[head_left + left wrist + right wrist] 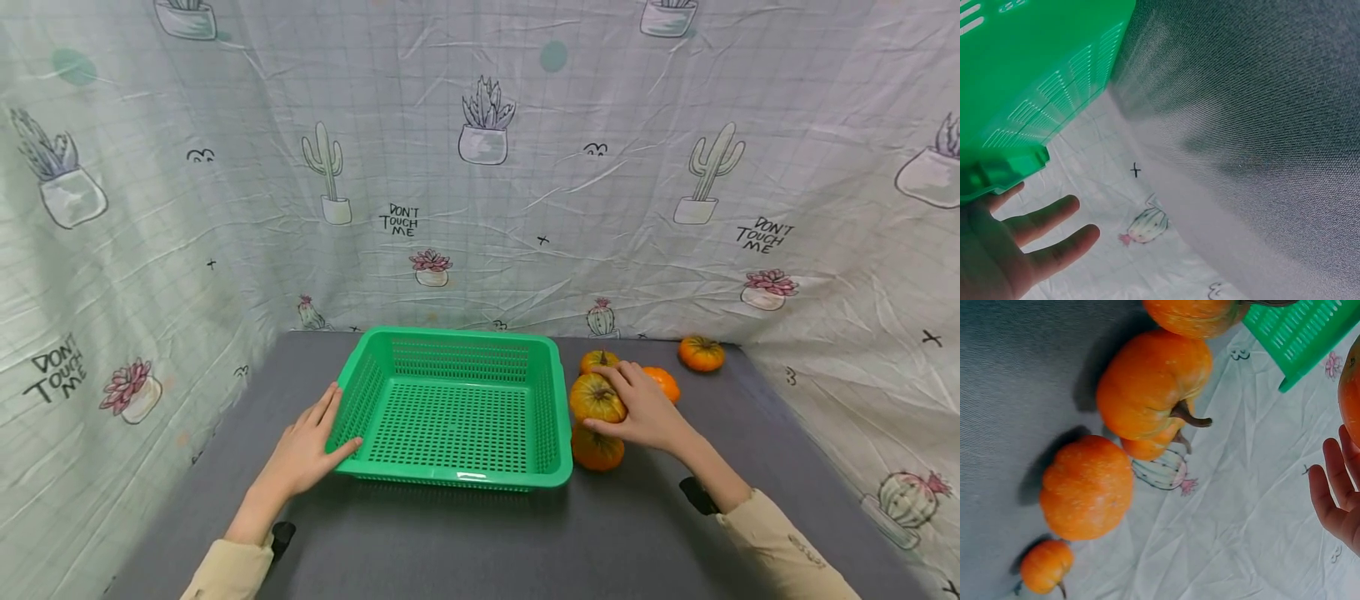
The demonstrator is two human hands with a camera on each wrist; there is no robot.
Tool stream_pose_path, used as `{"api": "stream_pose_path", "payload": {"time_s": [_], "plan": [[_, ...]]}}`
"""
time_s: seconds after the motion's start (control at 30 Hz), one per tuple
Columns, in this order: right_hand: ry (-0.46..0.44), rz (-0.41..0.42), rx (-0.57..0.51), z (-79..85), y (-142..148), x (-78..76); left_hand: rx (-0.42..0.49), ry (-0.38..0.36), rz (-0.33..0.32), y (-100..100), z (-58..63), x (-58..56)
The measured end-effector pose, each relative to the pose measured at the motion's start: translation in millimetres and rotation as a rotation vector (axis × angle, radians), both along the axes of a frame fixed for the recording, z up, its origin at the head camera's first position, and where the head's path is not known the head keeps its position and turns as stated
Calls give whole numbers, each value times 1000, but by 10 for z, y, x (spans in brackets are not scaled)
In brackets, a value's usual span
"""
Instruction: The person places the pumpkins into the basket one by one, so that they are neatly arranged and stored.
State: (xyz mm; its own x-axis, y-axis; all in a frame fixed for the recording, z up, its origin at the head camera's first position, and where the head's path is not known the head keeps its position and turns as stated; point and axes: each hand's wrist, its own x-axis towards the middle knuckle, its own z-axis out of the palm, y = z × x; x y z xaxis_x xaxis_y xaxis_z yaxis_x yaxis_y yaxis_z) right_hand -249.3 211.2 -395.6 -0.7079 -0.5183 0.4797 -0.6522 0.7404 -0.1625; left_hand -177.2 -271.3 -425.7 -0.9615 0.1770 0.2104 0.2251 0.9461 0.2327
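Pumpkin (596, 402) sits raised off the bench (480, 542) in our right hand (643, 408), fingers curled round it. Our basket (465, 333) lies just left of that hand, its long side running toward our left hand (303, 447), whose straight fingers touch the rim. Other pumpkins (597, 452) lie around the right hand.

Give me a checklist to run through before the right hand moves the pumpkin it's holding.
1. Right hand holds the pumpkin: ok, thumb and fingers are around it.
2. Left hand is at the green basket: ok, it touches the left rim.
3. Green basket stands upright: ok.
4. Green basket has room: ok, nothing lies inside.
5. Pumpkin is over the basket floor: not ok, it is by the right rim.
6. Hold is firm: cannot tell.
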Motion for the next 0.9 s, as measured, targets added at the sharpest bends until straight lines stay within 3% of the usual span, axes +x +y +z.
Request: {"api": "stream_pose_path", "payload": {"time_s": [0.37, 0.9], "plan": [[11, 72, 25, 114, -158, -228, -37, 4, 16, -20, -1, 17], [17, 116, 89, 199, -464, -532, -24, -12, 13, 2, 4, -1]]}}
